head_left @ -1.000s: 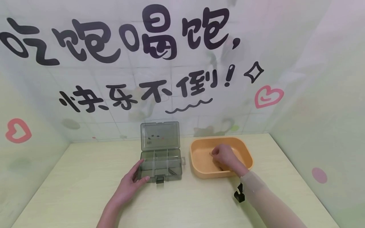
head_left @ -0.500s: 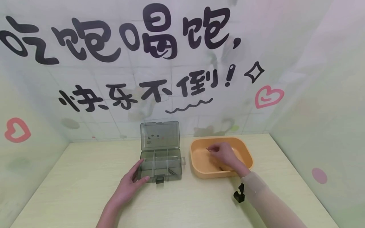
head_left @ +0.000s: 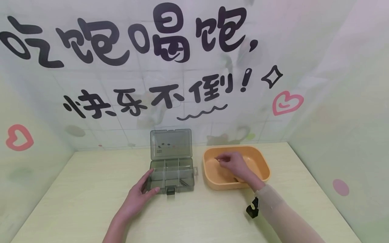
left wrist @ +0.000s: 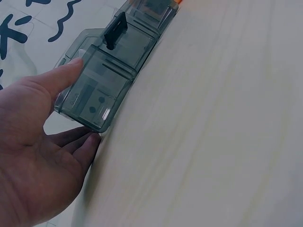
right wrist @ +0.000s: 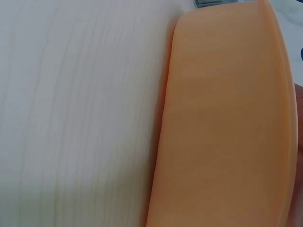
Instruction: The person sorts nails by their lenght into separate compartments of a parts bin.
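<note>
In the head view a translucent grey-green compartment box [head_left: 171, 173] stands with its lid up. Several thin dark pieces [head_left: 183, 182] lie in its front right compartment. My left hand [head_left: 138, 195] holds the box's left end, thumb on the front rim, fingers along the side; the left wrist view shows this thumb [left wrist: 66, 75] at the rim. Over an orange tray [head_left: 209, 180] my right hand [head_left: 235, 164] pinches a small thin piece [head_left: 216, 159], too small to name. Another dark piece [head_left: 235, 180] lies in the tray. The right wrist view mostly shows the tray's outer wall [right wrist: 227, 113].
The box and tray stand side by side on a pale wooden table [head_left: 194, 216], near the lettered back wall [head_left: 194, 135]. A clear side latch [head_left: 196, 171] juts from the box toward the tray. A black clip-like device [head_left: 253, 208] hangs by the right sleeve.
My right hand has shifted left and slightly away within the tray, the small thin piece still pinched at its fingertips. The left hand and the box have stayed in place.
</note>
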{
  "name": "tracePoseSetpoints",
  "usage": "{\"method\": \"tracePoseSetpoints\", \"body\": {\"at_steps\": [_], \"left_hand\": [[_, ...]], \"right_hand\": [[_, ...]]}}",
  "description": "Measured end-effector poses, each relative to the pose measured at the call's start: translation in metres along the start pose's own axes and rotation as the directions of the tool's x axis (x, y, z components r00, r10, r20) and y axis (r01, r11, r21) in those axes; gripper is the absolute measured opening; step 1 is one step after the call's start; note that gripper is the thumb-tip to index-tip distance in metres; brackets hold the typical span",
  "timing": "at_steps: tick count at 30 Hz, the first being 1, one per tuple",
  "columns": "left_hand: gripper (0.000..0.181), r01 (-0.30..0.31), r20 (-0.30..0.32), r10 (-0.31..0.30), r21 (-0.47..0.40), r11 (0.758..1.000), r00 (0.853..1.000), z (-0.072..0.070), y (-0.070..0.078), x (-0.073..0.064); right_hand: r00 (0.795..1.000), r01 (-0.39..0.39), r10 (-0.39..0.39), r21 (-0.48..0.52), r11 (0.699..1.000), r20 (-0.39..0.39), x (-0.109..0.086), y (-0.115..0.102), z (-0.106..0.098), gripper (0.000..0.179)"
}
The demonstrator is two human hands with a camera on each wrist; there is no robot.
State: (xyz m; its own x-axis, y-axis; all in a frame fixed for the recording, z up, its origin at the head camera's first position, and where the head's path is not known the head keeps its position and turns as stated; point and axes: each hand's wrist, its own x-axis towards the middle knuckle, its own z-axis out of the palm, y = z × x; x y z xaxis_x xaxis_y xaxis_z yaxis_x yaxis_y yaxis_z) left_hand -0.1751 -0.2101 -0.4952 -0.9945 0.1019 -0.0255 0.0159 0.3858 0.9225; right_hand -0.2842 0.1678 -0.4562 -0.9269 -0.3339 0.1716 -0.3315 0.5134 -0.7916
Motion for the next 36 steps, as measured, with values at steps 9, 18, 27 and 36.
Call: {"method": "tracePoseSetpoints", "body": {"at_steps": [9,18,27,36], "left_hand": [[0.081,-0.003,-0.006,0.003,0.0,1.0,1.0,0.0,0.0,0.0],[0.08,-0.003,-0.001,0.003,0.007,1.0,1.0,0.001,0.001,0.0],[0.08,-0.011,-0.005,0.011,0.006,1.0,1.0,0.001,0.0,0.001],[0.08,-0.022,-0.006,0.022,0.009,1.0,1.0,0.001,0.0,0.001]], "right_hand": [[0.999,-0.033,0.032,0.033,0.999,0.035,0.001,-0.021,0.008,0.021],[0.999,0.037,-0.038,0.024,0.999,0.032,0.005,-0.029,0.018,0.021],[0.995,0.092,-0.091,-0.011,0.996,0.049,0.006,-0.034,0.024,0.019],[0.992,0.101,-0.101,0.01,0.995,0.073,0.006,-0.045,0.032,0.019]]}}
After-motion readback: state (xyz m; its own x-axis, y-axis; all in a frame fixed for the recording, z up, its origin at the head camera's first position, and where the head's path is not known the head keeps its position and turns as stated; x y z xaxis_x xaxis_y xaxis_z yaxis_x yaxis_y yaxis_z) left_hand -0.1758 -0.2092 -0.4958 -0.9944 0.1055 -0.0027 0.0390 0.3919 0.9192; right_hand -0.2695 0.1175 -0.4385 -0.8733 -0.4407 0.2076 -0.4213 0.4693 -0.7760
